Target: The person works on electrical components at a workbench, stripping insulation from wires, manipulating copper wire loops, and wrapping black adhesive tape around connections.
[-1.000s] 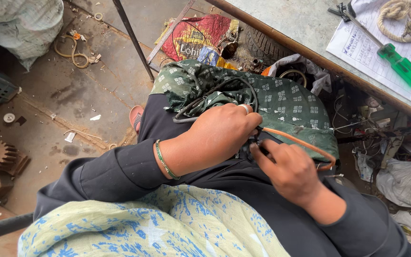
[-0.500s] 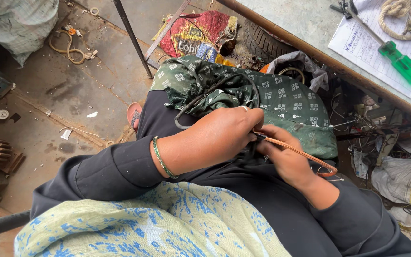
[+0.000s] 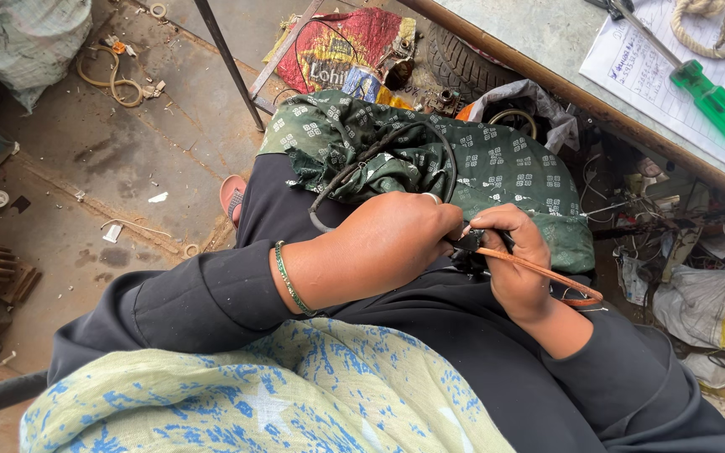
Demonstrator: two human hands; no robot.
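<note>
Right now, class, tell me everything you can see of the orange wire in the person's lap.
The orange wire is thin, smooth and looks plastic-coated. It runs slantwise from between the two hands down to the right, where it bends back in a small loop near the right wrist. The right hand pinches its upper end in its fingers, against a small dark part the left hand covers. It lies over the dark sleeve.

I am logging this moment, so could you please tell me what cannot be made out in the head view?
- Small dark part: pinched between left hand and right hand; fingers hide its shape.
- Black cable: near end vanishes under the left hand.
- Green-handled screwdriver: tip cut off by the top edge.
</note>
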